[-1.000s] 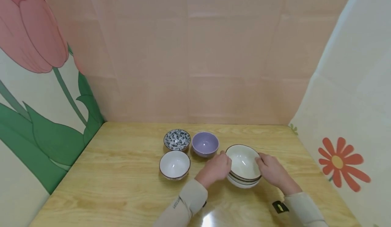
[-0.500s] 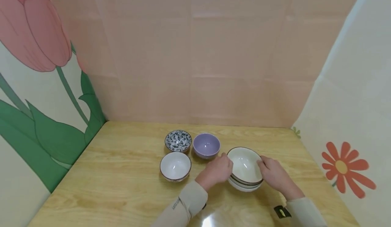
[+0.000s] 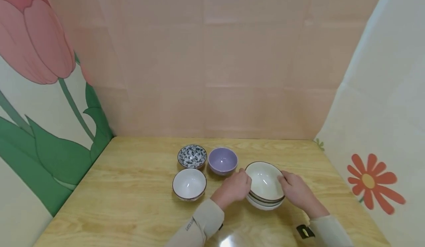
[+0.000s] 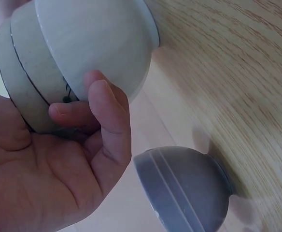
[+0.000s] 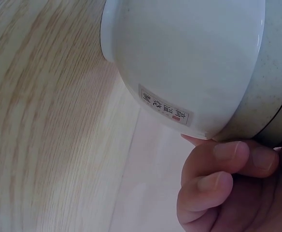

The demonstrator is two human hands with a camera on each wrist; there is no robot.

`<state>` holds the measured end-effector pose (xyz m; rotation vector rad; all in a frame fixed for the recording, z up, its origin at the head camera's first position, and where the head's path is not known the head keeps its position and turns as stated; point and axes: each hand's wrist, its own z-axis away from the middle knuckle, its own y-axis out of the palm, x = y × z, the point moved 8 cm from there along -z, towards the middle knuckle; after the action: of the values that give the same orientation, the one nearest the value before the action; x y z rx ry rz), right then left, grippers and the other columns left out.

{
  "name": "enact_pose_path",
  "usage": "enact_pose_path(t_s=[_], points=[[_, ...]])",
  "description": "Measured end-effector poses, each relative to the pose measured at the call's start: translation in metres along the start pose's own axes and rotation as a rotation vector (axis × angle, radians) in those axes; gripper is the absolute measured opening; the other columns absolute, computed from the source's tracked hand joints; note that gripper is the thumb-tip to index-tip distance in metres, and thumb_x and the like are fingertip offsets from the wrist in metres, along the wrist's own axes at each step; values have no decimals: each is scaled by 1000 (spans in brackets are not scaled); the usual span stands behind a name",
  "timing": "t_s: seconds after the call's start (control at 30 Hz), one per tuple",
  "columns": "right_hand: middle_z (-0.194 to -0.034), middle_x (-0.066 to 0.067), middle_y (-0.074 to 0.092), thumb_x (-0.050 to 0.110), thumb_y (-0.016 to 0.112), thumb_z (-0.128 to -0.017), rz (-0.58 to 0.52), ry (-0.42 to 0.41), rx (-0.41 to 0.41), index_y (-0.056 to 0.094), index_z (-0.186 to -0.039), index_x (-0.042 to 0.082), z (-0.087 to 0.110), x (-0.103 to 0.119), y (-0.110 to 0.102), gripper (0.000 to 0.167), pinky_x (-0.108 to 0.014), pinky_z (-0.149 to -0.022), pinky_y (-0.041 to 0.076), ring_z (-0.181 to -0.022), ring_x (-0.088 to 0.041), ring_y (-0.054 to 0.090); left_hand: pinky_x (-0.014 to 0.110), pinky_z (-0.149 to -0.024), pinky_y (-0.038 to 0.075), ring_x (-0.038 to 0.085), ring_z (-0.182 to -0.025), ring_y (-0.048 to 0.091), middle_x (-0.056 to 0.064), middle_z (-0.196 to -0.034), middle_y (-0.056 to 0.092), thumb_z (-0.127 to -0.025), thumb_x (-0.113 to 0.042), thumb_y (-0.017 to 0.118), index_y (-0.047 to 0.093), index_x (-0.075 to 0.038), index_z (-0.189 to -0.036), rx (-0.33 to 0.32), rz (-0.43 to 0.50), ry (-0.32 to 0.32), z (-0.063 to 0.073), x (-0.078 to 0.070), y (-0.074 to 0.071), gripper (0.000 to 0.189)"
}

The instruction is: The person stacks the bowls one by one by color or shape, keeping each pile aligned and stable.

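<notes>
Bowls in a stack (image 3: 265, 182) are being gripped by left hand (image 3: 235, 186) and right hand (image 3: 296, 190), fingers (image 4: 110, 113) clamped on its sides; whether the bench (image 3: 126, 199) is being touched is unclear.

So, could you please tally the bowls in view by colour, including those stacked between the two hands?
Cream bowls, dark-rimmed: 2
Plain white bowl beneath them: 1
Dark-rimmed bowl with a white inside: 1
Purple bowl: 1
Black-and-white patterned bowl: 1
Total: 6
</notes>
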<state>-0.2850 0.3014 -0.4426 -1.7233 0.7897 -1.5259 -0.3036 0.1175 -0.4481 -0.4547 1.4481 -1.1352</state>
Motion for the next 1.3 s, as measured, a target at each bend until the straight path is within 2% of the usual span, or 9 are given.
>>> enact_pose_path(t_s=[0.3,0.47,0.67,0.9,1.13,1.3], points=[[-122,-32,63,17,38,-107,2,-8,-5,54,-129,-18,2,3,-1,44,-59,-92,51,-113,-43,62,40,-95,53,20,-103,63,14,-133,60,-107,-33,34,48,4,-142,-12,-23,40,2,-1,-1,52],[-123,-33,62,17,38,-107,-2,-11,-8,53,-129,-18,3,6,-4,44,-61,-93,49,-114,-46,61,39,-92,55,20,-97,63,14,-125,62,-107,-32,34,49,5,-139,-20,-21,43,2,-3,-3,51],[-126,-36,58,19,36,-108,-1,-6,-6,51,-130,-20,4,5,-7,47,-62,-94,48,-118,-49,57,38,-91,55,19,-96,64,13,-123,63,-107,-33,34,50,4,-138,-31,-21,51,0,-6,-2,51],[-124,-34,61,17,37,-108,-27,-18,-11,52,-129,-19,6,4,-5,45,-60,-92,51,-116,-46,60,39,-96,54,23,-109,65,17,-129,63,-106,-31,34,47,8,-141,-47,-35,61,0,-5,-1,54],[-125,-37,59,18,35,-108,-3,-16,-16,51,-129,-20,4,5,-4,47,-63,-93,48,-117,-50,57,35,-95,53,18,-95,62,20,-130,62,-107,-29,32,43,10,-142,-21,7,85,-3,-2,-1,54],[-124,-35,60,17,36,-108,-16,-11,-13,52,-129,-19,3,3,0,45,-62,-94,49,-117,-48,58,32,-91,54,17,-92,61,19,-130,61,-107,-30,33,42,9,-143,0,28,75,-4,1,2,55]])
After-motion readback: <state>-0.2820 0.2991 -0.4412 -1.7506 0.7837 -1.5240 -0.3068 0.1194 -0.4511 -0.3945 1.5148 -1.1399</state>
